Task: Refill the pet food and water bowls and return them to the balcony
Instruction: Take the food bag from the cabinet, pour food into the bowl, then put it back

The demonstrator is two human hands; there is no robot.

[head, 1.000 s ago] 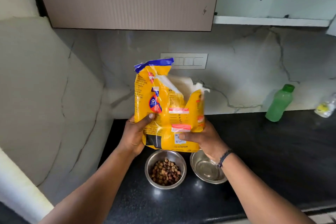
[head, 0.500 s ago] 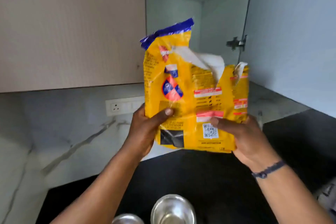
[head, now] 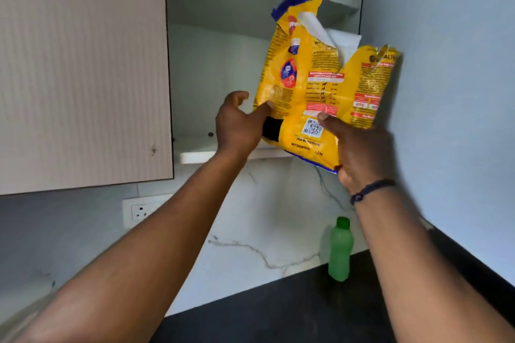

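— Hands?
— Your right hand [head: 359,147] grasps the bag [head: 315,78] at its bottom corner, thumb on the front. Your left hand [head: 239,122] pinches its lower left edge.
— Bag?
— Right of centre, tilted, before the open cabinet [head: 223,64]; 1 bottle [head: 340,250] stands lower right.

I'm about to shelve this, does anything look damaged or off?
The yellow pet food bag has a ragged, torn-open top with its white lining sticking out, and it's tilted, so kibble could spill. Both the left hand and right hand hold it.
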